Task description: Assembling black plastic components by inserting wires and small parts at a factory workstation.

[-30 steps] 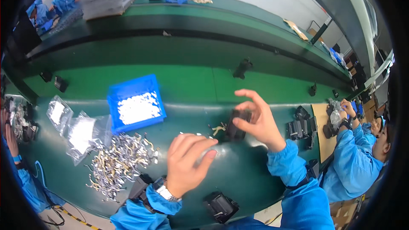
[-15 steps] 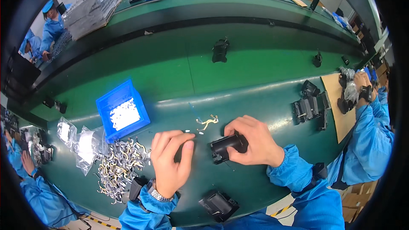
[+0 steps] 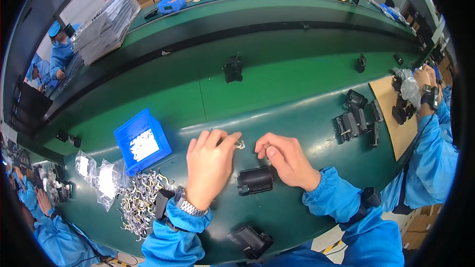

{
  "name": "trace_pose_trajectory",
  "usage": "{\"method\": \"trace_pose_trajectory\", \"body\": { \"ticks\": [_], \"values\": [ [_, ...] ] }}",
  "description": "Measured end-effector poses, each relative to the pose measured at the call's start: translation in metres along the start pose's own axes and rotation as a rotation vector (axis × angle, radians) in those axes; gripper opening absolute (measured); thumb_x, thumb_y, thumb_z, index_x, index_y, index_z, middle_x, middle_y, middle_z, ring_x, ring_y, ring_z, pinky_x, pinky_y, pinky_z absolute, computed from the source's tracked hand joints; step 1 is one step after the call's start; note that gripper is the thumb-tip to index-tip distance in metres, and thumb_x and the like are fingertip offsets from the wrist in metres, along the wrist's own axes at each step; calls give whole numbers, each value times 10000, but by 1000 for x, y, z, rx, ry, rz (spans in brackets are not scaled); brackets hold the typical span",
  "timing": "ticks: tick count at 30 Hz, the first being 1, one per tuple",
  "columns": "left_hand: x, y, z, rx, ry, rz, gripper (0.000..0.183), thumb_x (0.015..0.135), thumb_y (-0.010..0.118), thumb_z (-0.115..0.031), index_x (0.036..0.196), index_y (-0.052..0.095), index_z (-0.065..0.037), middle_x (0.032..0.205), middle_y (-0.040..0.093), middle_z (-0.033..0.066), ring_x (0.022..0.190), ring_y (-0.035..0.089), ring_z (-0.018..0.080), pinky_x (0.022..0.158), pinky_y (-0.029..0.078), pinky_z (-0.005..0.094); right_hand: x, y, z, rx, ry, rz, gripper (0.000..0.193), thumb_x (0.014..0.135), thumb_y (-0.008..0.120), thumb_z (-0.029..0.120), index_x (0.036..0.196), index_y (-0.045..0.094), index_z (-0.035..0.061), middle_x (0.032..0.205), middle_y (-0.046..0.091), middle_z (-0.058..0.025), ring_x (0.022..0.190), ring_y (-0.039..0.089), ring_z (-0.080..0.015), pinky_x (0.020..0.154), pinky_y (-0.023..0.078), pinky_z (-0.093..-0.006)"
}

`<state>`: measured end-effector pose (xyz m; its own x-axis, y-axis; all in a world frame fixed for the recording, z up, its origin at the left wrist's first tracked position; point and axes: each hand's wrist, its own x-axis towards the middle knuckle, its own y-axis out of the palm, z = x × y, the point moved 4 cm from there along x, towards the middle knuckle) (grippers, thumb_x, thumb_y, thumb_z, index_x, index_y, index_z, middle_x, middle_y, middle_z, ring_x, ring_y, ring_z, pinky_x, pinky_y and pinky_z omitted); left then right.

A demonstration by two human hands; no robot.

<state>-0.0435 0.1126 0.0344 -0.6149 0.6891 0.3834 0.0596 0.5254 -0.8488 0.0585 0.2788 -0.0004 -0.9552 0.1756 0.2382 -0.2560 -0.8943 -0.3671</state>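
Note:
My left hand (image 3: 210,170) reaches over a small pale-yellow flex cable (image 3: 240,144), its fingers closed at the cable; the fingertips and part of the cable are hidden beneath the hand. To its right, my right hand (image 3: 286,162) hovers with loosely bent fingers, thumb and forefinger apart, and nothing visible between them. Just below, between the two hands, a black half-round plastic housing (image 3: 256,180) lies on the green table, touched by neither. A similar black housing (image 3: 251,241) rests near the table's front edge.
Left of my hands lie a heap of flex cables (image 3: 143,205), clear plastic bags (image 3: 106,183) and a blue bin (image 3: 166,143) of small white pieces. Several black housings (image 3: 354,118) stand at right, beside a cardboard sheet (image 3: 396,141) where a co-worker's hands (image 3: 426,79) work.
My right hand has let go of the black housing, which now lies on the table, and has drawn up and away. My left hand has moved right and forward onto the flex cable.

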Motion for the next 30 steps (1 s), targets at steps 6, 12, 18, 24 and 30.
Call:
{"method": "trace_pose_trajectory", "body": {
  "ticks": [6, 12, 18, 24, 30],
  "values": [
    [9, 12, 5, 137, 129, 76, 229, 852, 773, -85, 1067, 821, -146, 935, 683, -7, 914, 628, 258, 812, 480, 420, -1, -2, -3, 11, -7, -32, 228, 1071, 540, 219, 1115, 668, 35, 798, 670, -119, 692, 655, -259, 674, 517, -408],
    [7, -12, 10, 73, 23, 64, 172, 849, 794, -77, 1018, 793, -104, 1032, 746, 41, 987, 652, 309, 823, 479, 441, -1, -5, -5, 60, -18, -70, 225, 1082, 553, 212, 1130, 672, 27, 793, 662, -106, 667, 635, -214, 652, 504, -375],
    [6, 7, 14, 32, 103, 85, 190, 845, 822, -146, 1033, 836, -126, 985, 726, 2, 973, 645, 269, 831, 479, 421, 0, -3, -2, 17, -7, -43, 229, 1084, 554, 199, 1147, 685, 21, 814, 686, -108, 676, 659, -200, 656, 520, -364],
    [3, 6, 15, 75, 128, 30, 100, 848, 820, -131, 944, 792, -122, 949, 715, -13, 927, 637, 252, 813, 466, 410, 2, -2, -3, 25, -2, -55, 237, 1094, 558, 203, 1158, 683, 12, 834, 703, -107, 706, 696, -210, 686, 549, -354],
    [-15, -36, -8, -59, 88, -152, 188, 794, 843, -21, 935, 738, -89, 933, 723, 42, 884, 663, 283, 768, 480, 418, 0, -11, 16, -67, -28, -2, 195, 1042, 682, 207, 1039, 731, 19, 854, 714, -108, 733, 693, -240, 676, 541, -372]
  ]
}}
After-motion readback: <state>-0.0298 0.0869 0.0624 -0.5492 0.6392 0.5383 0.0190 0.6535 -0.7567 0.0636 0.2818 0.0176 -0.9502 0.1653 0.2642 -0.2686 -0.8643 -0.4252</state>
